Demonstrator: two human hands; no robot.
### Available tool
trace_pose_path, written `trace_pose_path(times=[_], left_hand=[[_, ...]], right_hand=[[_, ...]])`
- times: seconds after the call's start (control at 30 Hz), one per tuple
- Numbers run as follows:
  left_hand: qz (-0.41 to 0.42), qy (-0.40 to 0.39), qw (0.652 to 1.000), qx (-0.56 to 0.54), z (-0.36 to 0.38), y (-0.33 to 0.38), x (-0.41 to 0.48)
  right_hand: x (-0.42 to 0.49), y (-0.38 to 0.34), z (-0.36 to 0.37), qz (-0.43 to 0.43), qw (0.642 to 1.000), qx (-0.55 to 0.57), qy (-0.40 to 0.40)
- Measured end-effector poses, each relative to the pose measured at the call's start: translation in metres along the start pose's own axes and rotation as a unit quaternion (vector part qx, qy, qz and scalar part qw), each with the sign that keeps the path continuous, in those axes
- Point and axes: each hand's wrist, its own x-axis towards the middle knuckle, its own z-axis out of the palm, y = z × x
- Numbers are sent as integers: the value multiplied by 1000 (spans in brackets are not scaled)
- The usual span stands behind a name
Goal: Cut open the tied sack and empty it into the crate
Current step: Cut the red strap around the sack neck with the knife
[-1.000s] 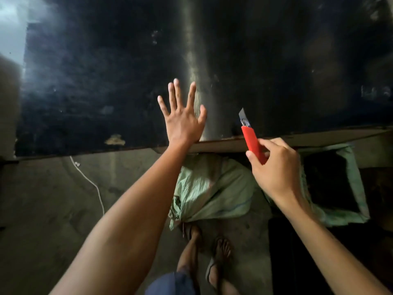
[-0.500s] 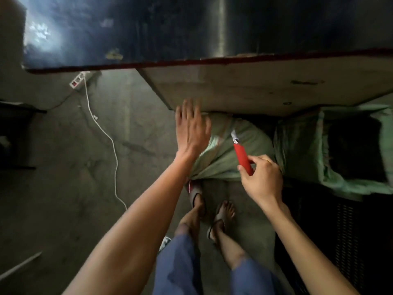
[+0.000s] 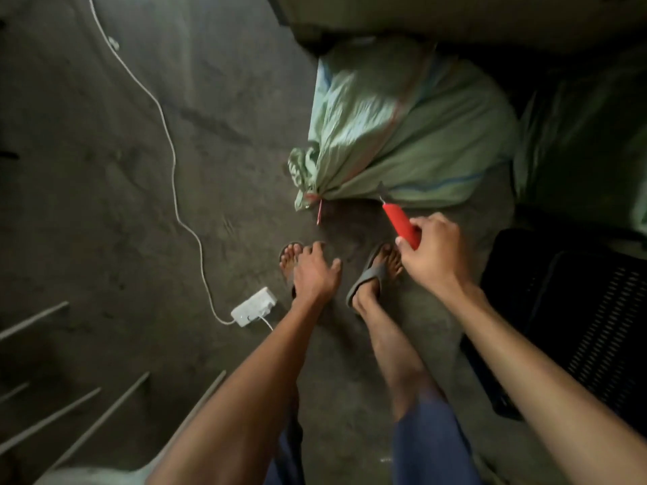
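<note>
Clutching red cutter point(image 3: 401, 221), right hand point(image 3: 432, 254) near tied sack point(image 3: 402, 134), left hand point(image 3: 315, 273) open, empty.

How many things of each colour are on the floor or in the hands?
Green: 1, the tied sack
Red: 1, the utility knife in the right hand
White: 1, the power strip with its cable
Black: 1, the crate
Total: 4
The left hand holds nothing.
</note>
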Motion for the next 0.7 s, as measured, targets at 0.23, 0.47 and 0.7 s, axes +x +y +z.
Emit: trace_pose_path(times=[0.23,0.47,0.7], left_hand=[[-89,-47,973,-209,56,-5,116],[-148,8,868,-475,161,-26,277],[-139,-10,732,-666,180,1,337]], right_hand=[[77,27,101,-101,992,-59,-40],[144,46,162,-178,979,-96,-26],[191,43,164,-271,956,-109,-11]])
